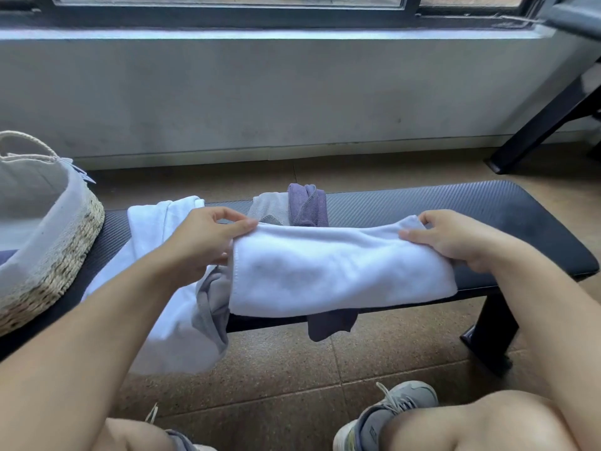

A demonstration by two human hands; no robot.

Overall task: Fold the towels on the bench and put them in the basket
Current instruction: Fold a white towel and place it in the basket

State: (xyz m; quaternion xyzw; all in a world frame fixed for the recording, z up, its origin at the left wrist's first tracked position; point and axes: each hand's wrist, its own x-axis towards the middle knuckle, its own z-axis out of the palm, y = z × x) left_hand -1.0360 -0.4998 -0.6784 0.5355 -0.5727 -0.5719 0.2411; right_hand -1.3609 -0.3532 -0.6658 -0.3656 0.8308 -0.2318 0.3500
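Observation:
A white towel (338,271), folded lengthwise, is stretched across the black padded bench (471,213). My left hand (205,242) pinches its left end and my right hand (455,239) pinches its right end. Under it lie a purple towel (307,206), hanging over both bench edges, and a grey towel (270,208). A second white towel (153,222) drapes over the bench to the left, with grey cloth (211,307) hanging beside it. The woven basket (61,255) with a grey liner stands on the bench's left end.
A grey wall and window sill run behind the bench. A black metal frame (546,122) leans at the right. The floor is brown tile. My knees and grey shoes (400,408) are at the bottom of the view.

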